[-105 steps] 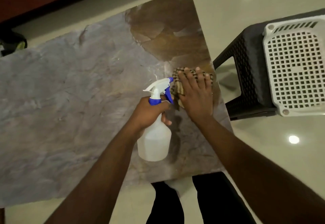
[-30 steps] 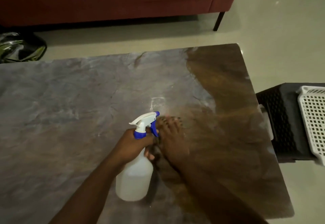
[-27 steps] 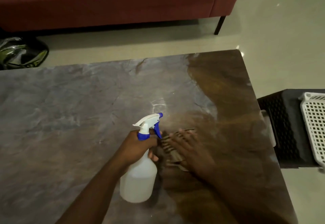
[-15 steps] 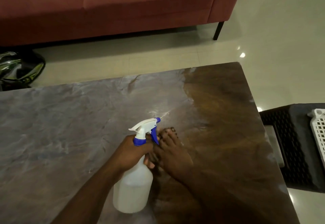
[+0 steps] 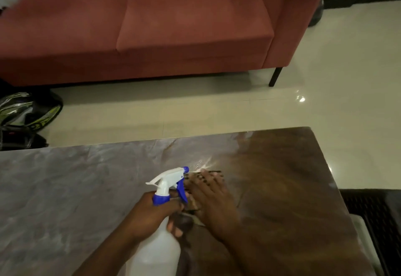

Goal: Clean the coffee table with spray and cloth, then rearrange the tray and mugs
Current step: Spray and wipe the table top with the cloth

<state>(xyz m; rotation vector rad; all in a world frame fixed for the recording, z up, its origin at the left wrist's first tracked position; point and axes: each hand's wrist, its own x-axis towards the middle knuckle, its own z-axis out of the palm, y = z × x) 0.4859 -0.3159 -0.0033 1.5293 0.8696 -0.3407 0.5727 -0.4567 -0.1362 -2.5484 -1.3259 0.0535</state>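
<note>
My left hand [image 5: 152,215] grips the neck of a white spray bottle [image 5: 158,254] with a blue and white trigger head, held upright just over the coffee table [image 5: 65,189]. Right beside it, my right hand [image 5: 212,204] presses flat on a checked brown cloth [image 5: 195,178] on the tabletop. Only the cloth's far edge shows past my fingers. A small wet patch of spray [image 5: 206,163] glistens just beyond the cloth. The right part of the stone top looks darker and brown. No tray or mugs are in view.
A red sofa [image 5: 173,26] stands across the pale tiled floor beyond the table. A dark helmet with green markings [image 5: 28,113] lies on the floor at the left. A black woven stool [image 5: 379,210] sits close to the table's right edge.
The view has tilted up, bringing the sofa in and dropping the white basket out. My right hand keeps sliding the cloth back and forth beside the bottle. My left hand holds the bottle steady.
</note>
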